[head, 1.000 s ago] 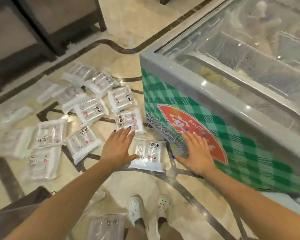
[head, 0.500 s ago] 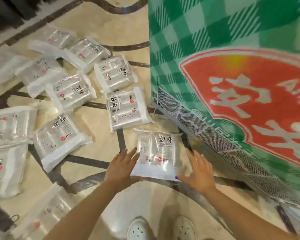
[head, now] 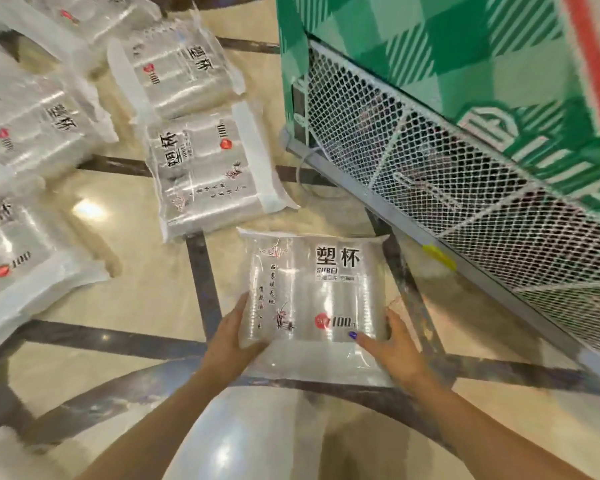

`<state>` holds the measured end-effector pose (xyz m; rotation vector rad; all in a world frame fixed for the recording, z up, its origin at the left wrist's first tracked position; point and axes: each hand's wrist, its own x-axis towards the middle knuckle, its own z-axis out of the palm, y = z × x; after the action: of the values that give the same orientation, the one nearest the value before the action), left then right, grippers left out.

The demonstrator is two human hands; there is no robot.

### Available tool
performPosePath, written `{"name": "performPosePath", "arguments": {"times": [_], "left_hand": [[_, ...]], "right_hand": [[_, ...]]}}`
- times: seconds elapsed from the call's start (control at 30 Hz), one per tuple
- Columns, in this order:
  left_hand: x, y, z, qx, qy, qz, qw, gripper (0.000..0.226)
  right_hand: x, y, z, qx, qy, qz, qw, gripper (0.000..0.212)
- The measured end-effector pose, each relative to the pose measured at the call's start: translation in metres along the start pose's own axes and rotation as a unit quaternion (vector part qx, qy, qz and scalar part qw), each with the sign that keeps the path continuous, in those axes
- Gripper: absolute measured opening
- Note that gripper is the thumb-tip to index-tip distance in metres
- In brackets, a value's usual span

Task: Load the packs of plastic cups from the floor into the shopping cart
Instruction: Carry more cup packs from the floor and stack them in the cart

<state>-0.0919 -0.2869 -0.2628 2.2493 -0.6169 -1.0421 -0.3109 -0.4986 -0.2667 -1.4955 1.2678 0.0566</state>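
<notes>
- Gripping one pack of cups (head: 314,299) at 6 o'clock on the floor (head: 146,271): left hand (head: 231,344) and right hand (head: 394,344) clamp its sides.
- Five more packs (head: 208,174) lie from 9 to 12 o'clock.
- One green freezer (head: 465,64) stands at 2 o'clock.

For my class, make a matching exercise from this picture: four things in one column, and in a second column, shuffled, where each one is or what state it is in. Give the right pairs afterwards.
Things
1. nearest pack of cups
2. left hand
3. mesh grille
4. yellow tag

Places or states
A. on the grey frame along the bottom edge of the grille
B. held between both hands, over the floor
C. low on the side of the green checked freezer
D. grips the pack's left edge

Pairs: 1-B, 2-D, 3-C, 4-A

The right hand grips the pack's other edge.
</notes>
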Motion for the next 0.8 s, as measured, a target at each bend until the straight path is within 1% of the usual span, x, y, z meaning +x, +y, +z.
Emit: {"name": "performPosePath", "arguments": {"times": [0.1,0.17,0.27,0.3,0.4,0.5,0.57,0.7,0.8], "left_hand": [[-0.007,0.009,-0.011,-0.046,0.007,-0.020,0.999,0.105],[-0.021,0.022,-0.024,-0.072,0.021,-0.020,0.997,0.112],[-0.060,0.052,-0.053,-0.107,0.036,-0.026,0.993,0.115],[-0.077,0.064,-0.066,-0.108,0.041,-0.032,0.993,0.114],[-0.129,0.108,-0.109,-0.107,0.053,-0.044,0.992,0.117],[-0.184,0.165,-0.158,-0.101,0.076,-0.047,0.991,0.115],[-0.223,0.205,-0.191,-0.113,0.089,-0.058,0.988,0.115],[-0.295,0.278,-0.253,-0.145,0.118,-0.081,0.979,0.129],[-0.340,0.337,-0.298,-0.156,0.144,-0.058,0.976,0.119]], "right_hand": [[-0.010,-0.007,0.000,0.066,-0.036,0.024,0.997,0.065],[-0.024,-0.017,-0.003,0.087,-0.057,0.034,0.994,0.076],[-0.060,-0.046,-0.015,0.115,-0.070,0.050,0.990,0.097],[-0.074,-0.060,-0.020,0.126,-0.074,0.051,0.988,0.100],[-0.123,-0.107,-0.040,0.133,-0.091,0.042,0.986,0.097],[-0.176,-0.169,-0.067,0.135,-0.093,0.009,0.986,0.081],[-0.213,-0.217,-0.089,0.137,-0.094,-0.021,0.986,0.076],[-0.284,-0.311,-0.139,0.145,-0.100,-0.057,0.983,0.072],[-0.338,-0.380,-0.176,0.155,-0.103,-0.076,0.980,0.064]]}}
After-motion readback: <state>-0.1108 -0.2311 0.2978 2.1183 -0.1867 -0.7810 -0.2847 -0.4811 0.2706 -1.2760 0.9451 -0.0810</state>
